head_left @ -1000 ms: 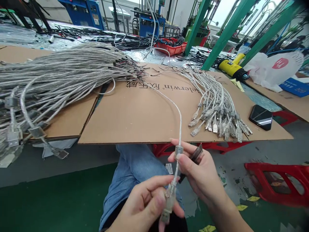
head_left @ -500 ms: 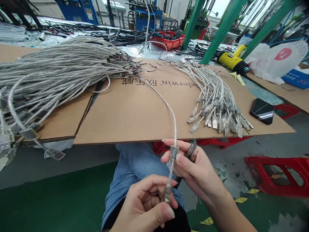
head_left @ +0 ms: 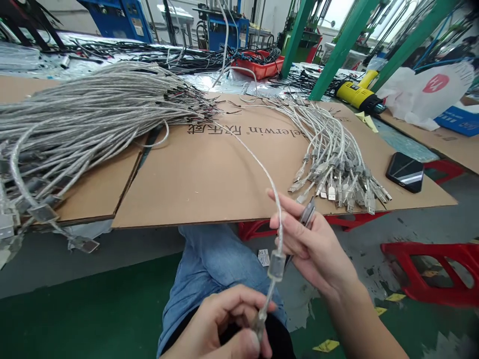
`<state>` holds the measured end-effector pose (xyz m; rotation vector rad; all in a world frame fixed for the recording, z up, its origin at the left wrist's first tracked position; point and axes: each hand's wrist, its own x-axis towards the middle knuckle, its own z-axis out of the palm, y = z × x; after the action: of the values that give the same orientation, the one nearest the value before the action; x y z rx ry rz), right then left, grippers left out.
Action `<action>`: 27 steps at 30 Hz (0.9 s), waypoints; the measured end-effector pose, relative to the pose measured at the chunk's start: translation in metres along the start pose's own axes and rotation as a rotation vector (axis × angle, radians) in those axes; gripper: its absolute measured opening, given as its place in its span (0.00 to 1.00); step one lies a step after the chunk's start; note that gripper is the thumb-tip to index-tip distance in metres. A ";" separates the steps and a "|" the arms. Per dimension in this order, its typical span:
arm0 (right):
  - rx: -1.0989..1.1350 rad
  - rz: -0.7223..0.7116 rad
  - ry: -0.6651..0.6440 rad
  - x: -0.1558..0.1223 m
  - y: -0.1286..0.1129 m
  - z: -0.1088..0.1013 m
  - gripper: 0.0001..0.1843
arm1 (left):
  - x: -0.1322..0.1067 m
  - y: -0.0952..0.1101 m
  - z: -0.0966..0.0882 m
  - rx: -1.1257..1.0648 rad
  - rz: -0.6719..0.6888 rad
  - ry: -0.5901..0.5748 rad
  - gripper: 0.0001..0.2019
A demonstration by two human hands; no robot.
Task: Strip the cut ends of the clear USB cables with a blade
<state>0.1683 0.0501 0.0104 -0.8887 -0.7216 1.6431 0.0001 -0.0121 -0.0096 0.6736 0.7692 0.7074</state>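
Note:
A clear-jacketed USB cable [head_left: 258, 162] runs from the cardboard down to my lap, with a grey ferrite core [head_left: 276, 265] near its plug end. My left hand [head_left: 232, 319] pinches the USB plug [head_left: 259, 324] at the bottom; fingers partly cover it. Higher up, my right hand [head_left: 314, 244] has thumb and fingertips closed on the cable above the core. A slim dark grey tool [head_left: 307, 212] is also held in that hand, tucked across the fingers; its exact kind is unclear. At the right lies a bundle of similar USB cables [head_left: 337, 154], plugs toward me.
A large pile of clear cables [head_left: 93, 104] covers the left cardboard. The cardboard sheet [head_left: 194, 184] ends above my knees. A black phone [head_left: 405, 172] lies on its right side. Farther off are a yellow heat gun [head_left: 355, 94], a red tray [head_left: 258, 65] and green posts [head_left: 329, 55]. A red stool [head_left: 389, 259] stands right.
My right hand has slid up the cable, off the ferrite core, and moved slightly right. My left hand has dropped a little with the plug, and the core hangs lower between the hands.

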 end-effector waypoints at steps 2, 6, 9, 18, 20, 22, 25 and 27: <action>-0.080 0.006 -0.055 0.000 0.003 0.003 0.19 | 0.005 0.000 -0.002 -0.063 0.027 -0.018 0.21; -0.285 -0.083 -0.085 -0.006 0.011 0.004 0.20 | 0.014 0.004 -0.001 -0.083 0.092 0.069 0.15; -0.453 -0.072 -0.152 -0.014 0.008 -0.002 0.18 | 0.015 0.007 0.000 -0.102 0.117 0.188 0.15; -0.993 -0.266 -0.475 -0.036 -0.008 0.004 0.17 | 0.008 0.008 0.000 -0.048 0.252 0.351 0.12; -1.064 -0.302 -0.465 -0.036 -0.008 0.008 0.17 | 0.008 0.008 -0.001 -0.034 0.237 0.357 0.12; -1.135 -0.310 -0.469 -0.036 -0.010 0.009 0.16 | 0.007 0.007 -0.002 -0.012 0.220 0.376 0.13; -1.207 -0.327 -0.487 -0.037 -0.013 0.009 0.16 | 0.007 0.006 -0.003 0.029 0.211 0.389 0.14; -1.238 -0.328 -0.500 -0.038 -0.014 0.009 0.15 | 0.007 0.005 -0.004 0.050 0.211 0.389 0.13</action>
<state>0.1730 0.0166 0.0341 -1.0731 -2.2199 1.0014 -0.0009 -0.0025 -0.0107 0.6773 1.0850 1.0323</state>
